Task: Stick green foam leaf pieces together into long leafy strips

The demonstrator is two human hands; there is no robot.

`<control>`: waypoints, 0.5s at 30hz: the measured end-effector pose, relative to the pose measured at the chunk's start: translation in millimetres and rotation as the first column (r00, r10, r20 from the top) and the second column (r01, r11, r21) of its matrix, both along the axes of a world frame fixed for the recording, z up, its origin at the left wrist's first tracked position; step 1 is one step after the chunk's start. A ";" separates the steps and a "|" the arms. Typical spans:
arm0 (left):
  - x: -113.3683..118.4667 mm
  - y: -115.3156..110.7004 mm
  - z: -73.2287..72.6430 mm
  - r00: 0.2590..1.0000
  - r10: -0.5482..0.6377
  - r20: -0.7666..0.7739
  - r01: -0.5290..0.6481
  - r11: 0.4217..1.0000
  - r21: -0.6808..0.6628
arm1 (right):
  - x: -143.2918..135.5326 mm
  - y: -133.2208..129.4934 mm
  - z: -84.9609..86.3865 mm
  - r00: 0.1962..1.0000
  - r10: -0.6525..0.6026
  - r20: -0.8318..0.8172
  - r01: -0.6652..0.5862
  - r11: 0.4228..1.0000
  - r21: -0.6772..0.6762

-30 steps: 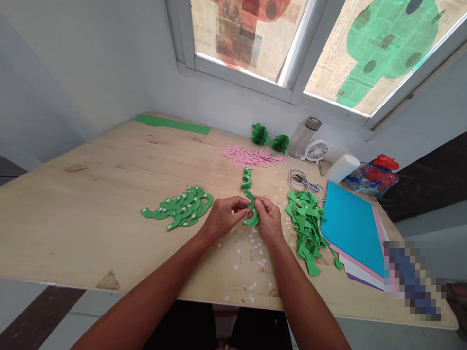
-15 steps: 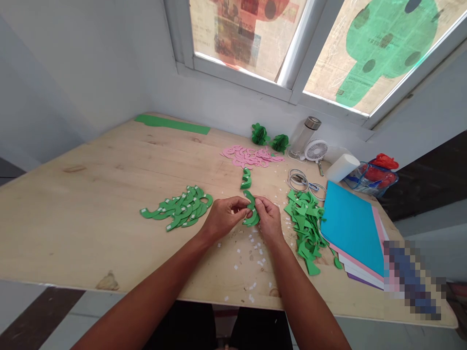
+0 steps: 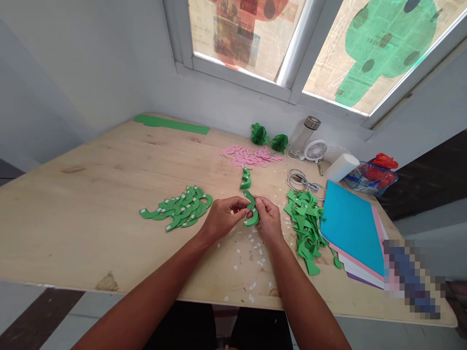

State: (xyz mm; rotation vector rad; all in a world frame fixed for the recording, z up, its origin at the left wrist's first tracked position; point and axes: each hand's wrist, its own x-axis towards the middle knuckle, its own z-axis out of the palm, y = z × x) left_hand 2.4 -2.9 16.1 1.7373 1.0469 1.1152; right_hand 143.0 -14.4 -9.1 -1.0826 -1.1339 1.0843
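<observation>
Right hand (image 3: 269,218): fingers curled, thumb and fingertips pinched together on the right edge of the green piece.

Left hand (image 3: 223,217): half curled, thumb and forefinger tips nearly together at the piece's left edge; whether they grip it, or something tiny, cannot be told.

Green piece (image 3: 254,217): one, curvy, between the hands, over the table (image 3: 91,194); a white square shows mid-length.

Risks, as judged: the narrow piece could crease or tear at its waist if both hands pull; it could slip if the right pinch loosens; a stray white bit could cling to its underside.

Orientation: long axis roughly 12 to 6 o'clock; bulges toward 3; upper end toward 11, lower end toward 9.

Surroundings, clock centred on the piece:
- 12, near: small green stack (image 3: 246,184).
- 12, farther: pink cutouts (image 3: 239,159).
- 9: pile of green curves (image 3: 188,210), white squares on many.
- 6: white bits (image 3: 251,300), scattered.
- 4: green scraps (image 3: 306,231), heaped.
- 3: blue sheet (image 3: 350,226), atop others.
- 1: fan (image 3: 315,149), bottle (image 3: 303,138).
</observation>
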 end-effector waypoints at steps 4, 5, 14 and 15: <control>-0.1 0.6 -0.3 1.000 0.002 -0.013 -0.002 1.000 0.012 | 0.1 -0.7 0.6 1.000 0.010 0.002 -0.010 1.000 -0.009; -0.1 0.6 -0.2 1.000 -0.003 -0.013 0.003 1.000 0.011 | 0.0 -0.8 0.4 1.000 0.010 0.004 -0.010 1.000 -0.010; -0.1 0.5 -0.2 1.000 0.004 -0.011 -0.004 1.000 0.018 | -0.1 -0.9 -0.8 1.000 0.007 -0.003 -0.007 1.000 -0.024; 0.0 0.6 -0.4 1.000 0.007 -0.011 -0.007 1.000 0.016 | -0.1 -0.9 -0.7 1.000 0.005 -0.006 -0.005 1.000 -0.023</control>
